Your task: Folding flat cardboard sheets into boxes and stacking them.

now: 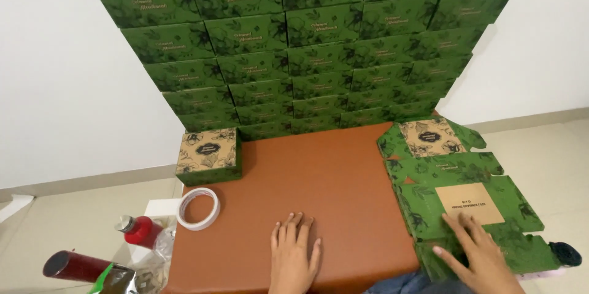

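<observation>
Resting flat, palm down, fingers spread, gripping nothing: left hand (293, 254) lying on the brown tabletop (319, 171) near its front edge. Pressing down with fingers splayed and nothing clasped: right hand (477, 254) lying on the unfolded green box blanks (454, 174), stacked flat at the table's right edge. Sitting left of the hands: roll of white tape (198, 209), lying flat on the table. Standing behind it: one assembled green box (208, 156) with a tan patterned lid. Rising at the back against the white wall: stacked green boxes (300, 42). Lying off the table at lower left: red bottle (140, 230).
</observation>
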